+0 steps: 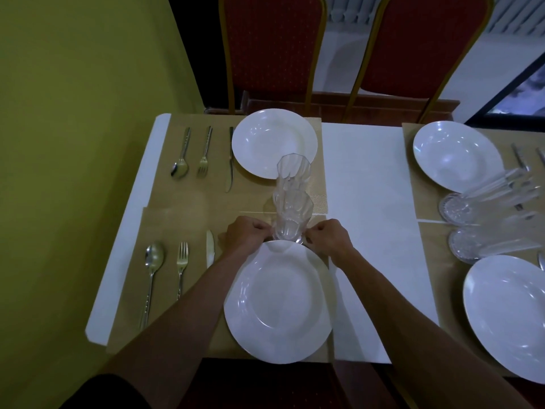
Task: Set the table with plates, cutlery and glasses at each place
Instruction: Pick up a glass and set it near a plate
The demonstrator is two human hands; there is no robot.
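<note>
Two clear faceted glasses, stacked one in the other point(292, 202), stand just beyond the near white plate point(278, 302). My left hand point(246, 234) and my right hand point(328, 237) grip the base of the lower glass from either side. The far white plate point(274, 143) lies behind the glasses. A spoon point(152, 273), fork point(182, 267) and knife point(210, 252) lie left of the near plate. Another spoon point(180, 154), fork point(204, 153) and knife point(230, 159) lie left of the far plate.
Tan placemats point(177, 202) cover a white table point(365, 202). At the right are two more white plates point(455, 156) point(510, 314), two clear glasses point(483, 196) point(495, 240) and cutlery point(520, 160). Red chairs point(271, 48) stand beyond; a green wall point(73, 143) is left.
</note>
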